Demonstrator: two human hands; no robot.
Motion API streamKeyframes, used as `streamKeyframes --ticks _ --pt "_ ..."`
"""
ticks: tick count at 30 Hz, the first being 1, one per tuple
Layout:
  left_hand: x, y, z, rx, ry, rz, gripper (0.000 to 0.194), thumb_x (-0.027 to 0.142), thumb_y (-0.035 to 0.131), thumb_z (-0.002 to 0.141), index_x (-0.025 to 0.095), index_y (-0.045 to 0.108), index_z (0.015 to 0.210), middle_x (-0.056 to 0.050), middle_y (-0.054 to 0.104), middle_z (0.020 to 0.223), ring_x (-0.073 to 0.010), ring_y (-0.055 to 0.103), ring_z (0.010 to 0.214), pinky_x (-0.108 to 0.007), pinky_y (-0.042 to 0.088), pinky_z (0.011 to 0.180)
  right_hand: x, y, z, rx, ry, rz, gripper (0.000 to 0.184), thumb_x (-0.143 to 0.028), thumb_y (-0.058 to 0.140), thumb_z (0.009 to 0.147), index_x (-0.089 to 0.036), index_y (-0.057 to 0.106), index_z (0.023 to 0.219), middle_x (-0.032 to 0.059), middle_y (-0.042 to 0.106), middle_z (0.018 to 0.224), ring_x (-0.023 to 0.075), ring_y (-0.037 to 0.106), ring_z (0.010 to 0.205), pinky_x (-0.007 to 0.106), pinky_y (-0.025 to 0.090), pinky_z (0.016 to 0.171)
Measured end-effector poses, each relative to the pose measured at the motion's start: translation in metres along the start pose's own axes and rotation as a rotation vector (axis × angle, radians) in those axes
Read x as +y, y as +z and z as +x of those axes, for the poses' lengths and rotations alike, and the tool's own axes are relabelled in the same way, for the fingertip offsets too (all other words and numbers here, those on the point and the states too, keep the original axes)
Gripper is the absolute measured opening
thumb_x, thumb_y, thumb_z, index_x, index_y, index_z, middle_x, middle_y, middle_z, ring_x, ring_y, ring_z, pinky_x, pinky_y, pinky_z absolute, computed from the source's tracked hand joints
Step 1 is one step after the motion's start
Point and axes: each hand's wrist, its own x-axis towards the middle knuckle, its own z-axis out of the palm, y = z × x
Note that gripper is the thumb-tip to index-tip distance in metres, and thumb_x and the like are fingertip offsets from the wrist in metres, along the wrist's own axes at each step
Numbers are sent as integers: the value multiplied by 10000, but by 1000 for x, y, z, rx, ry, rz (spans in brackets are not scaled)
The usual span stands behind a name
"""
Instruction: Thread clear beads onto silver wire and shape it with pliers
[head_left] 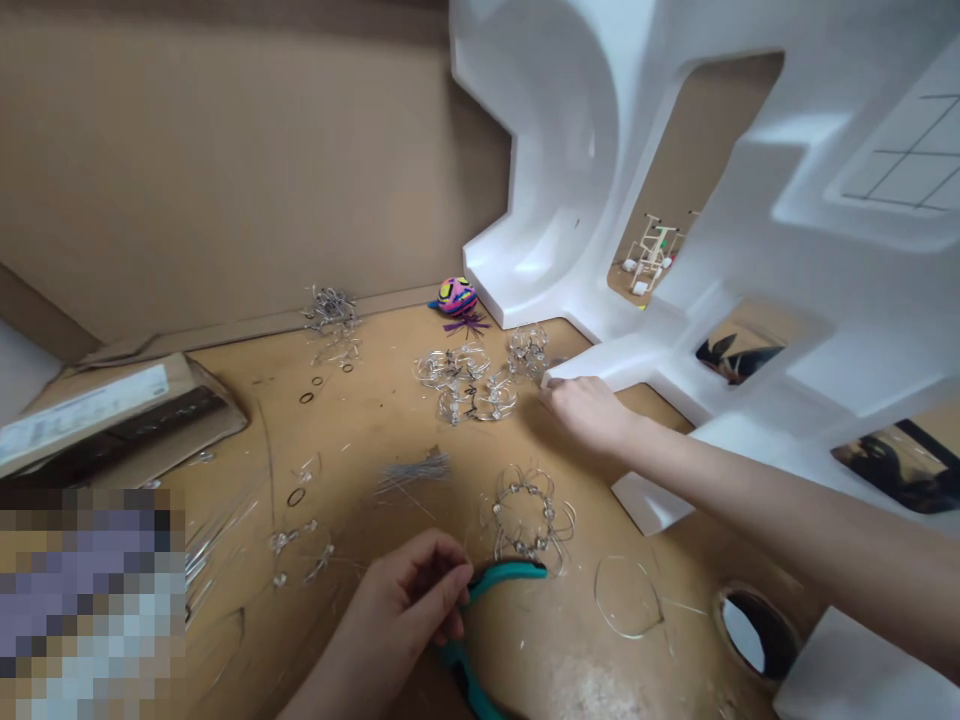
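Observation:
My left hand [409, 600] is closed on a teal tool [495, 585], pliers or cutters by their handles, low in the middle of the brown table. Just beyond the tool lies a round wire-and-bead ornament [529, 515]. My right hand [589, 410] reaches across the table with its fingers curled, next to a cluster of finished wire-and-bead ornaments [472, 380] and touching the edge of a white foam block [622, 365]. What its fingertips pinch, if anything, is hidden. A bundle of straight wires [416, 470] lies between my hands.
Large white foam packing [675, 150] fills the right side. A colourful ball toy [456, 297] and another wire heap [330, 310] sit at the back by the cardboard wall. A flattened box [112, 410] lies left. A loose wire loop [626, 595] and a table hole [750, 630] are at right.

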Motion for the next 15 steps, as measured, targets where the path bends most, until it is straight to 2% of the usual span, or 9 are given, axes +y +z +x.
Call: streamKeyframes --ticks 4,7,9,12,15 --pt "-9 -13 -14 54 10 -5 243 413 575 724 176 540 684 36 551 576 -90 519 487 -189 400 494 -9 11 37 -67 -30 -54 243 -89 413 830 -72 655 808 184 659 839 245 614 853 316 427 702" --pt "-16 -20 -25 100 -5 -61 264 433 593 706 177 537 679 42 540 569 -86 499 478 -189 392 495 -18 17 48 -132 -27 -63 199 -213 472 867 -86 619 914 127 636 936 207 594 894 355 448 777" --pt "-18 -22 -32 135 -19 -96 266 435 601 698 177 540 684 45 527 566 -84 485 479 -185 382 488 -21 15 51 -170 -4 -51 249 -300 498 862 -111 572 1006 80 598 1014 178 577 904 381 459 798" --pt "-16 -22 -41 196 -26 -109 259 433 587 711 179 541 686 46 514 562 -83 470 486 -179 375 485 -18 5 47 -215 38 10 218 -256 550 822 -96 587 966 102 609 974 195 589 878 357 477 747" --pt "-14 -24 -46 181 -25 -80 257 434 590 707 181 550 677 45 518 563 -86 472 491 -180 379 490 -8 -12 30 -258 77 123 121 -147 588 701 -73 629 788 147 643 777 238 625 738 296 470 580"
